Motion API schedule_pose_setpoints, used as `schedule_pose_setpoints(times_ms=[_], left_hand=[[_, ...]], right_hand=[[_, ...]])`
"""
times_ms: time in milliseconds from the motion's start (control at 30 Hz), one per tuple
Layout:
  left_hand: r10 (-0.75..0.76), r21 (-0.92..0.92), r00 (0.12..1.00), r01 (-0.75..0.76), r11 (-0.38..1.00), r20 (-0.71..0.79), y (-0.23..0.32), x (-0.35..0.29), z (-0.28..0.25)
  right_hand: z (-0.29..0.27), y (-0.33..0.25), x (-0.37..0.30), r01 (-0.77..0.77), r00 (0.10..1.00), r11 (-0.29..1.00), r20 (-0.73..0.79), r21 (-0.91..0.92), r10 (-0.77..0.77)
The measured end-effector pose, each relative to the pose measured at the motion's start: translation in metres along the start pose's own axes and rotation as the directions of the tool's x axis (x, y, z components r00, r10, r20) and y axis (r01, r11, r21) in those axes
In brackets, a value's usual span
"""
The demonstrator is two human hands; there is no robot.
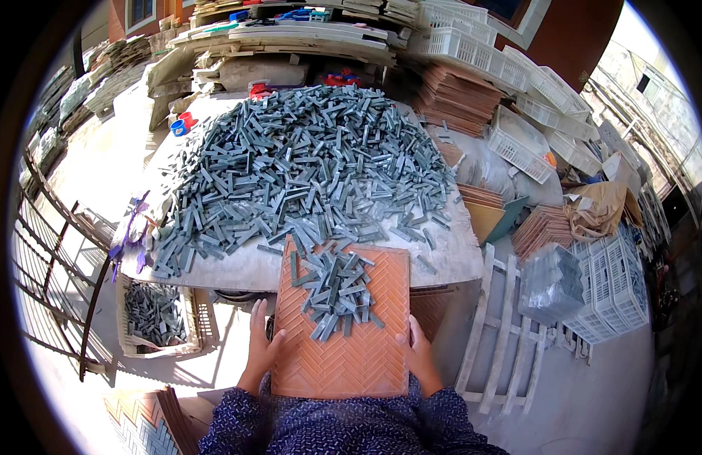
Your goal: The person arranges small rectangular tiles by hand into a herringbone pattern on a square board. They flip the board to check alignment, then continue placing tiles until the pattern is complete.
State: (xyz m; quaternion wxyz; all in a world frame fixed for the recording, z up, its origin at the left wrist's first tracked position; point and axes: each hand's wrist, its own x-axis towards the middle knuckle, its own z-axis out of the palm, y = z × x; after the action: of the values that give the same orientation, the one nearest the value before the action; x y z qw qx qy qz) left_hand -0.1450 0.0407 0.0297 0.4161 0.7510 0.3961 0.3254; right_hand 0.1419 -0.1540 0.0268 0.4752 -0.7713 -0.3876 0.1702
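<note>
An orange tray with a herringbone pattern of grooves (336, 371) lies in front of me, its far end over the table's near edge and its near end against my body. A loose heap of narrow grey-blue tile strips (337, 288) sits on its far half. At the tray's left edge is my left hand (264, 345), its fingers stretched out beside the edge and its thumb touching the rim. My right hand (419, 355) grips the right edge, thumb over the rim; some of its fingers are hidden.
A large pile of similar strips (313, 152) covers the white table (245, 265). A crate of strips (127, 345) stands below left, near patterned trays (139, 428). White crates (612, 280), a slatted frame (495, 341) and stacked orange trays (457, 98) are at right.
</note>
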Motion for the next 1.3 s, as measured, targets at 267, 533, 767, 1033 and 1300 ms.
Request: schedule_pose_setpoints(times_ms=[267, 533, 767, 1033, 1300], left_hand=[[-0.132, -0.159, 0.978, 0.158, 0.975, 0.163, -0.005, -0.067, 0.008], [0.154, 0.503, 0.929, -0.316, 0.804, 0.337, 0.059, 0.051, 0.044], [0.22, 0.332, 0.91, -0.34, 0.88, 0.351, 0.074, 0.107, 0.121], [0.343, 0.265, 0.725, -0.582, 0.769, 0.598, 0.053, 0.029, 0.116], [0.344, 0.276, 0.804, -0.515, 0.812, 0.485, 0.053, -0.038, 0.075]], right_hand=[[0.004, 0.0, -0.038, -0.118, 0.989, 0.97, 0.111, 0.213, 0.096], [-0.006, 0.003, -0.034, -0.162, 0.986, 0.95, 0.084, 0.268, 0.144], [0.012, 0.006, -0.029, -0.127, 0.992, 0.975, 0.041, 0.183, 0.122], [0.006, 0.003, -0.021, 0.362, 0.926, 0.852, 0.036, -0.378, -0.377], [0.023, 0.002, 0.006, 0.376, 0.926, 0.908, 0.113, -0.186, -0.361]])
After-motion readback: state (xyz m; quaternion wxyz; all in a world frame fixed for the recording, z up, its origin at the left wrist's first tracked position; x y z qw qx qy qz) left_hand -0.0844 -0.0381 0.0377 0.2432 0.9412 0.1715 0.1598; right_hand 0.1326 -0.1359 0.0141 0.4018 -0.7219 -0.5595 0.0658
